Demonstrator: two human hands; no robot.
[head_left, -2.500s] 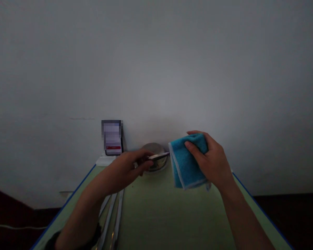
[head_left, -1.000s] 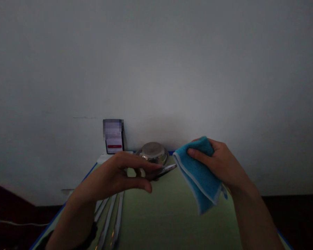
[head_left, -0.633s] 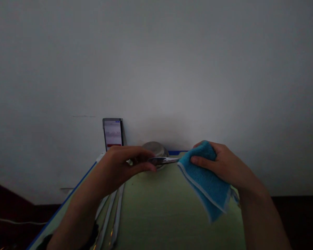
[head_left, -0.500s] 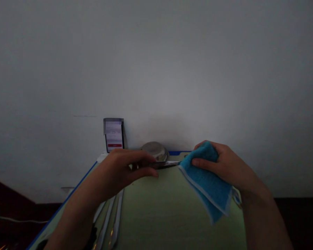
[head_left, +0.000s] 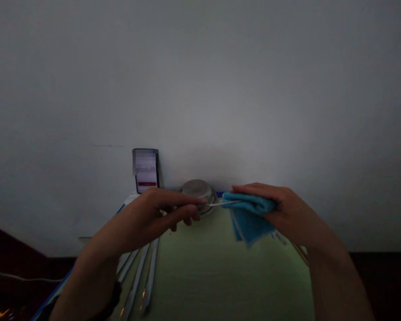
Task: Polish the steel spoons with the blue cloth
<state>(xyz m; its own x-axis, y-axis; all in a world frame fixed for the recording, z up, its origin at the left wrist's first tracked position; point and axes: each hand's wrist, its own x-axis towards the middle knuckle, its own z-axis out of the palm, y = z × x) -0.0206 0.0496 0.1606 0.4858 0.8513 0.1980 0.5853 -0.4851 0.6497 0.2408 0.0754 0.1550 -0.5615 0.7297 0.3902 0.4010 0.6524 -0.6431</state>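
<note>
My left hand (head_left: 153, 216) pinches the handle of a thin metal utensil (head_left: 217, 204), held level above the table. Its far end runs into a folded blue cloth (head_left: 250, 216), which my right hand (head_left: 284, 211) grips from above and closes around that end. What kind of utensil it is cannot be told in the dim light. Both hands hover over the far half of the pale green table (head_left: 214, 272).
Several long metal utensils (head_left: 140, 281) lie side by side on the table's left. A steel bowl (head_left: 198, 192) sits upside down at the far edge by the wall. A phone (head_left: 146, 170) leans upright against the wall, left of the bowl.
The cloth hung open from my right hand before; now it is folded over the utensil's end. The utensil has turned edge-on, and my right hand has shifted slightly left.
</note>
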